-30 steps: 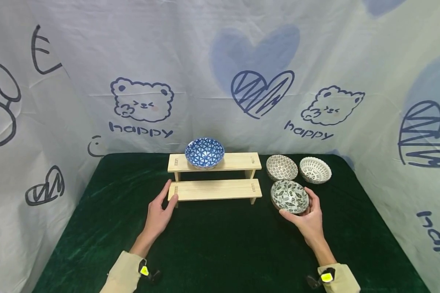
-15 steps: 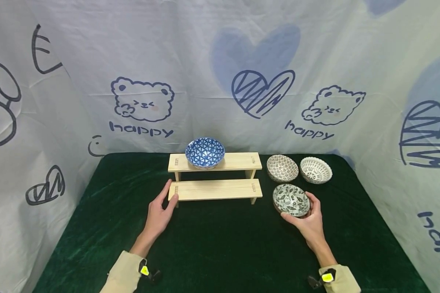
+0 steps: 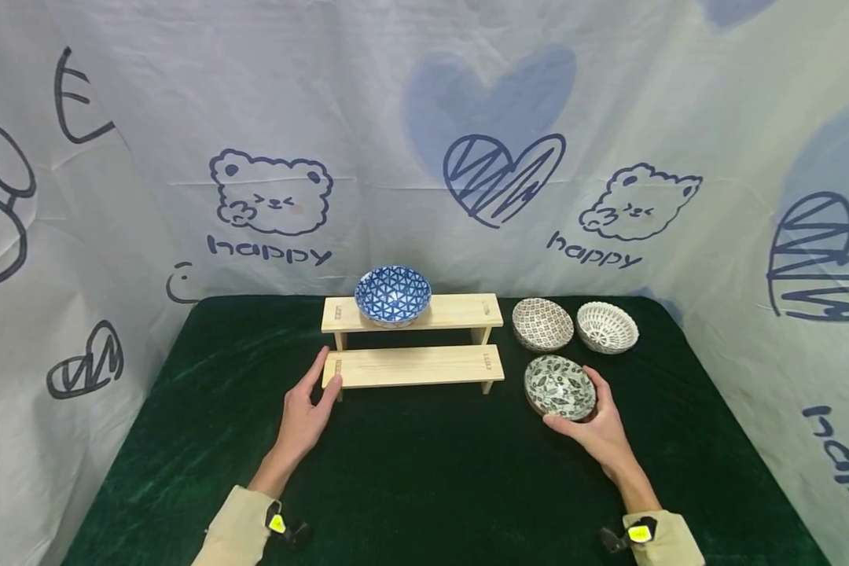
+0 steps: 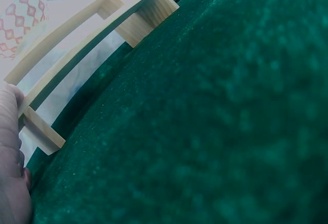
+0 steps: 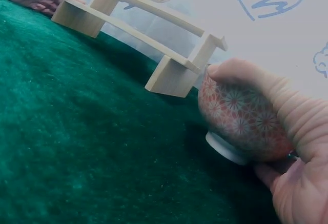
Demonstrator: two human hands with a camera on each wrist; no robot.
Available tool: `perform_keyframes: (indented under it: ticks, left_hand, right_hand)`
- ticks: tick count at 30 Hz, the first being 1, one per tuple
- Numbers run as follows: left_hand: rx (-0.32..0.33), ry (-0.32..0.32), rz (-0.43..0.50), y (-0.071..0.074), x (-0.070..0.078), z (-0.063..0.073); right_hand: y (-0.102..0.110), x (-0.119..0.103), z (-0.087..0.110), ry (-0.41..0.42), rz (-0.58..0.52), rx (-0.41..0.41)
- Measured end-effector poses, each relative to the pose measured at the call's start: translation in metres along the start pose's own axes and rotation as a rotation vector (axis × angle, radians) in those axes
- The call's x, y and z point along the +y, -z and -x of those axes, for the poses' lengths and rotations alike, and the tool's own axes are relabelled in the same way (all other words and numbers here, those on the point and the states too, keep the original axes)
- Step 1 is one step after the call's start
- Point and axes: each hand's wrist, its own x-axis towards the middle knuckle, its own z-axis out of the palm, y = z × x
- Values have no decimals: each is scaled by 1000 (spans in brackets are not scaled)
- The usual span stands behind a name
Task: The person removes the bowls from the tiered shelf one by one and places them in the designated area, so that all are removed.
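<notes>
My right hand point(image 3: 604, 428) grips a small bowl point(image 3: 560, 387) with a dark leaf pattern inside, thumb at the near rim and fingers round its right side. Seen from the right wrist, that bowl point(image 5: 241, 116) has a flower-patterned outside and a pale foot; whether the foot touches the cloth I cannot tell. My left hand point(image 3: 303, 417) touches the left end of the lower step of a two-step wooden stand point(image 3: 413, 368), its fingers fairly straight. A blue-and-white bowl point(image 3: 394, 295) sits on the stand's upper step, left of the middle.
Right of the stand, a brown-patterned bowl point(image 3: 542, 325) and a white ribbed-looking bowl point(image 3: 607, 328) sit side by side behind the gripped one. Dark green cloth point(image 3: 424, 487) covers the table. A printed white curtain point(image 3: 382, 118) hangs along the back and sides.
The gripped bowl has come slightly toward me, away from the brown-patterned bowl, over the last second. My left hand and the stand keep their places.
</notes>
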Motion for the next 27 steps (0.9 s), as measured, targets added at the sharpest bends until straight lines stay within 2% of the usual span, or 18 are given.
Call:
perform_keyframes:
  ticks: [6, 10, 16, 22, 27]
  left_hand:
    - [3, 7, 4, 0, 0, 0]
    - [1, 6, 5, -1, 0, 0]
    - [8, 1, 2, -1, 1, -1]
    - [4, -4, 2, 0, 1, -1]
    - [1, -7, -1, 1, 1, 0]
  right_hand:
    - [3, -4, -1, 10, 37, -20]
    - [6, -9, -2, 65, 37, -19]
    - [11, -24, -1, 202, 16, 92]
    - [7, -43, 0, 297, -96, 171]
    - [-2, -56, -1, 349, -191, 129]
